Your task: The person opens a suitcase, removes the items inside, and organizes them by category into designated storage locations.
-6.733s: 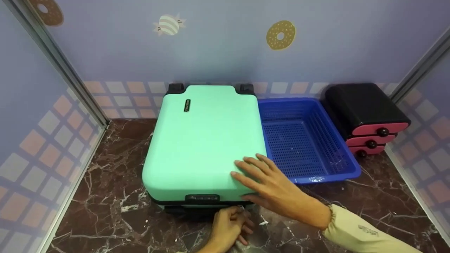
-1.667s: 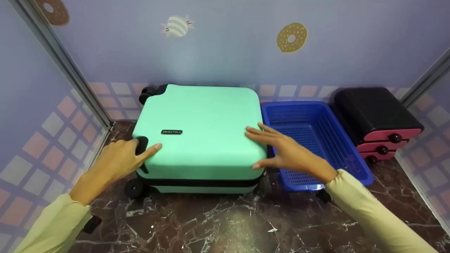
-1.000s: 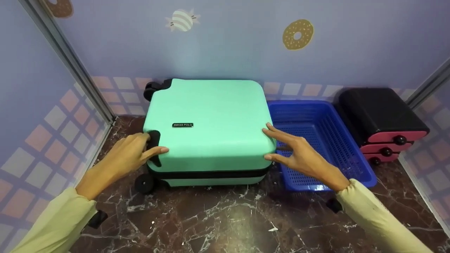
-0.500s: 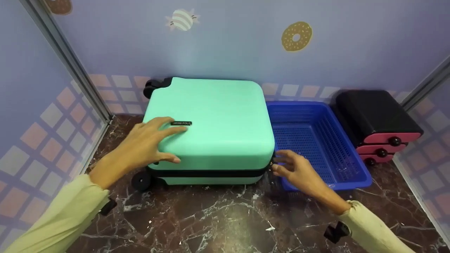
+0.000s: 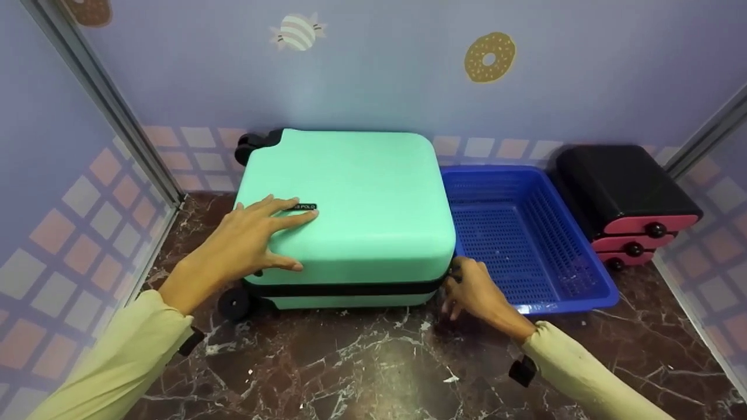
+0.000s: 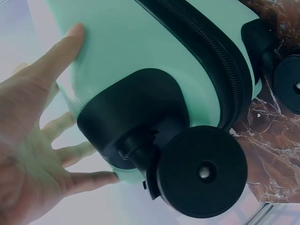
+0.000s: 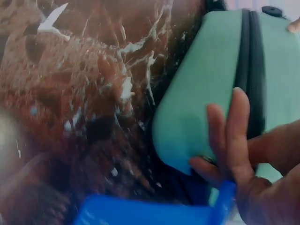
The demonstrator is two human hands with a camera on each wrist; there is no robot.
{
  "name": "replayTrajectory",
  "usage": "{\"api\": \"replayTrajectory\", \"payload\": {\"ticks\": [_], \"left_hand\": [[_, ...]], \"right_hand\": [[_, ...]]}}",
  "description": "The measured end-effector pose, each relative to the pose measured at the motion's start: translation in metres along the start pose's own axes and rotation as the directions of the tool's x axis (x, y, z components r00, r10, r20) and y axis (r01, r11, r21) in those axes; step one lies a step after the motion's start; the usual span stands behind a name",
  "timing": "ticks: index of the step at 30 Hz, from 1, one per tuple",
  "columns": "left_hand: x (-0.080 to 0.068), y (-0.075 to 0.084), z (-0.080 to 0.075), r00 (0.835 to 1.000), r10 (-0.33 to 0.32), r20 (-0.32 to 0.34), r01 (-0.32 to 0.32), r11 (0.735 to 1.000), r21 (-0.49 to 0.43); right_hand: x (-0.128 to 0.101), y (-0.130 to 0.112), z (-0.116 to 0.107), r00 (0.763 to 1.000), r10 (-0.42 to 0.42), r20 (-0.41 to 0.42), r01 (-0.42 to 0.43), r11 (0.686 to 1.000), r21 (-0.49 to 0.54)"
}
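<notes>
A mint-green hard-shell suitcase [image 5: 356, 198] lies flat on the floor with its wheels to the left. My left hand [image 5: 245, 239] rests on its top near the wheel end, fingers spread, partly covering the black name plate [image 5: 306, 206]. In the left wrist view a black wheel [image 6: 204, 171] sticks out beside that hand. At the front right corner, my right hand [image 5: 475, 291] has curled fingers and pinches what looks like a dark zipper pull [image 5: 454, 272]. The pull is mostly hidden by the fingers. The black zipper [image 7: 248, 61] runs round the suitcase's side.
Close to the suitcase's right side stands a blue plastic basket [image 5: 583, 297]. Beyond it is a small black drawer unit [image 5: 618, 181] with pink fronts. Patterned walls enclose the back and both sides. The floor [image 5: 362, 373] is dark marbled stone.
The suitcase has been turned so its wheels point left. My left hand moved from the wheel corner onto the top. My right hand left the right edge and went down to the zipper corner.
</notes>
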State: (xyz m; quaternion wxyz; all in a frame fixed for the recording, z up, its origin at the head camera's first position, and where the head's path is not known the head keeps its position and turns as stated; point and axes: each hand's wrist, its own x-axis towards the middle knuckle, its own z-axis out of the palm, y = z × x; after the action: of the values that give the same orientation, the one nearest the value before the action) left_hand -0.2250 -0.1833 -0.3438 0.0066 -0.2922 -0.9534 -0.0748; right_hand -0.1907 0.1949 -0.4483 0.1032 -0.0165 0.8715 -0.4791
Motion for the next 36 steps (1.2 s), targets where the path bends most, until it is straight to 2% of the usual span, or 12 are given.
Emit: {"api": "replayTrajectory", "payload": {"ticks": [4, 8, 11, 14, 19, 24, 28, 36], "left_hand": [[0.002, 0.000, -0.002, 1.000, 0.017, -0.011, -0.017, 1.000, 0.015], [0.004, 0.001, 0.000, 0.998, 0.040, -0.037, -0.040, 0.999, 0.024], [0.004, 0.002, 0.001, 0.998, 0.040, -0.042, -0.039, 0.999, 0.011], [0.004, 0.001, 0.002, 0.998, 0.035, -0.047, -0.034, 0.999, 0.007], [0.000, 0.000, 0.005, 0.996, 0.044, -0.076, -0.043, 0.999, 0.025], [-0.006, 0.000, 0.009, 0.993, 0.064, -0.095, -0.061, 0.998, 0.030], [-0.007, 0.001, 0.011, 0.994, 0.050, -0.102, -0.050, 0.999, 0.006], [-0.005, 0.004, 0.011, 0.993, 0.036, -0.109, -0.036, 0.999, 0.005]], "right_hand": [[0.002, 0.003, -0.001, 0.997, -0.051, -0.064, 0.046, 0.996, -0.077], [-0.001, 0.004, -0.004, 0.993, -0.031, -0.113, 0.015, 0.990, -0.143], [-0.005, 0.002, -0.007, 0.995, -0.003, -0.096, -0.014, 0.986, -0.169], [-0.008, -0.003, -0.010, 0.998, -0.007, -0.067, -0.006, 0.980, -0.197], [-0.013, -0.006, -0.010, 0.994, -0.105, -0.043, 0.091, 0.964, -0.251], [-0.018, -0.002, -0.004, 0.968, -0.248, -0.036, 0.224, 0.920, -0.323], [-0.027, -0.001, 0.001, 0.954, -0.298, -0.025, 0.274, 0.904, -0.329], [-0.041, -0.012, 0.028, 0.925, -0.368, 0.097, 0.379, 0.868, -0.319]]}}
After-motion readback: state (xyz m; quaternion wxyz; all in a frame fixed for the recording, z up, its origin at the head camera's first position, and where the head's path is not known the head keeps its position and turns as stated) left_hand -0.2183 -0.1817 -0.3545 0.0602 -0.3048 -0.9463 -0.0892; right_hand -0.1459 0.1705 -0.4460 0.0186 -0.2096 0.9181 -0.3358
